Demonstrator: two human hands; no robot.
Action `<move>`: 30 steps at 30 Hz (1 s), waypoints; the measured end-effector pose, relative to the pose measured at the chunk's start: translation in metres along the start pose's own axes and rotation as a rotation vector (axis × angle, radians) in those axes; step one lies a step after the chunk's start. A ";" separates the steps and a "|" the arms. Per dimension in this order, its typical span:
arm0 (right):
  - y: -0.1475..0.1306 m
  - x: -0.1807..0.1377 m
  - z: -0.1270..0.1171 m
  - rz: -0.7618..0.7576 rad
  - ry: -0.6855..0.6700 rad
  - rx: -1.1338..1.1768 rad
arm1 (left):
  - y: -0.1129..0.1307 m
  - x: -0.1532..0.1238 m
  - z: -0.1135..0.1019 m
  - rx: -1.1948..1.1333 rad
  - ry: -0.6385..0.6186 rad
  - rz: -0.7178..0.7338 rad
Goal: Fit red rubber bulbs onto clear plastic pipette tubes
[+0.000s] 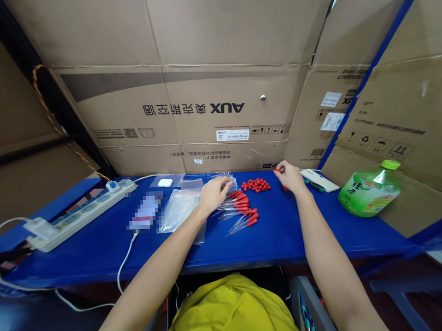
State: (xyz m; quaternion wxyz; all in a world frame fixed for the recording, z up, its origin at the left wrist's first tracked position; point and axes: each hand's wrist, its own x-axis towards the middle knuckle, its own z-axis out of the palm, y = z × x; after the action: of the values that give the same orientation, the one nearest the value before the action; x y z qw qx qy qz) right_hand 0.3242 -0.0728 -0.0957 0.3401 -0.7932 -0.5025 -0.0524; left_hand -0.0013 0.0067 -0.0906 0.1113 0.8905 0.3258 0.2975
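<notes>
My left hand (214, 194) is over a bundle of clear thin tubes (231, 181), its fingers bent and close together. What its fingertips hold, if anything, is too small to make out. Below it lie several droppers (241, 208), clear thin tubes with red rubber bulbs on their right ends. To their upper right sits a loose pile of red rubber bulbs (257, 185). Right of that pile, my right hand (292, 176) pinches a small red rubber bulb (277, 171) between thumb and finger. Another red bulb (284, 187) shows under this hand.
Clear plastic bags (177, 213) lie left of the droppers. Further left are a charging phone (146, 211) and a power strip (84, 213); a white earphone case (165, 182) is behind. A green bottle (368, 188) and a white device (322, 179) stand right. Cardboard (188, 89) walls the blue table (275, 241).
</notes>
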 end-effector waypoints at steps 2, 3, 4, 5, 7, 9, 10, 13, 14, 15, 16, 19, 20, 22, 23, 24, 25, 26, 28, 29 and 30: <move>0.012 0.001 0.001 0.204 0.036 -0.135 | -0.001 0.000 0.001 0.000 0.008 0.005; 0.017 0.001 0.002 0.274 0.009 -0.179 | -0.001 0.000 0.002 0.000 0.012 0.007; 0.022 0.001 0.003 0.319 -0.038 -0.198 | -0.001 0.000 0.002 0.000 0.014 0.008; 0.026 0.001 0.005 0.336 -0.095 -0.195 | -0.001 -0.001 0.003 0.000 0.015 0.008; 0.028 0.000 0.010 0.328 -0.192 -0.173 | 0.000 -0.001 0.003 0.000 0.016 0.011; 0.025 0.000 0.015 0.294 -0.227 -0.176 | 0.000 -0.001 0.003 -0.001 0.019 0.012; 0.023 0.000 0.017 0.279 -0.222 -0.185 | 0.000 -0.001 0.003 -0.002 0.019 0.012; 0.015 0.001 0.022 0.247 -0.189 -0.198 | -0.002 -0.001 0.004 -0.006 0.020 0.011; 0.012 0.001 0.024 0.238 -0.177 -0.182 | -0.002 -0.001 0.004 -0.008 0.022 0.012; 0.010 0.001 0.026 0.228 -0.164 -0.156 | -0.002 -0.001 0.004 -0.010 0.023 0.015; 0.008 0.001 0.028 0.216 -0.149 -0.121 | -0.002 -0.001 0.004 -0.014 0.025 0.018; 0.004 0.000 0.033 0.186 -0.120 -0.020 | -0.002 -0.001 0.004 -0.028 0.021 0.027; 0.004 0.000 0.034 0.182 -0.122 -0.006 | -0.001 -0.001 0.004 -0.031 0.020 0.029; 0.004 0.000 0.036 0.176 -0.121 0.000 | -0.001 -0.001 0.004 -0.034 0.021 0.030; 0.004 0.000 0.036 0.169 -0.115 -0.005 | -0.001 -0.001 0.004 -0.035 0.022 0.030; 0.005 -0.001 0.036 0.160 -0.105 -0.011 | -0.001 -0.001 0.004 -0.035 0.024 0.031; 0.005 -0.001 0.036 0.150 -0.096 -0.017 | -0.001 -0.001 0.004 -0.035 0.025 0.032; 0.006 -0.001 0.036 0.142 -0.088 -0.023 | -0.001 -0.001 0.004 -0.035 0.027 0.032; 0.007 -0.001 0.035 0.134 -0.084 -0.028 | -0.002 -0.001 0.004 -0.033 0.029 0.034; 0.007 -0.001 0.035 0.134 -0.085 -0.030 | -0.002 0.000 0.004 -0.033 0.031 0.035; 0.007 -0.002 0.035 0.135 -0.085 -0.031 | -0.002 0.000 0.004 -0.035 0.033 0.036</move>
State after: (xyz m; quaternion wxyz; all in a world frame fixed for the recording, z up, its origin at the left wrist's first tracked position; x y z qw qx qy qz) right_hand 0.3203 -0.0553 -0.1263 0.3088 -0.8320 -0.4609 -0.0035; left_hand -0.0001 0.0082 -0.0951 0.1162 0.8890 0.3064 0.3197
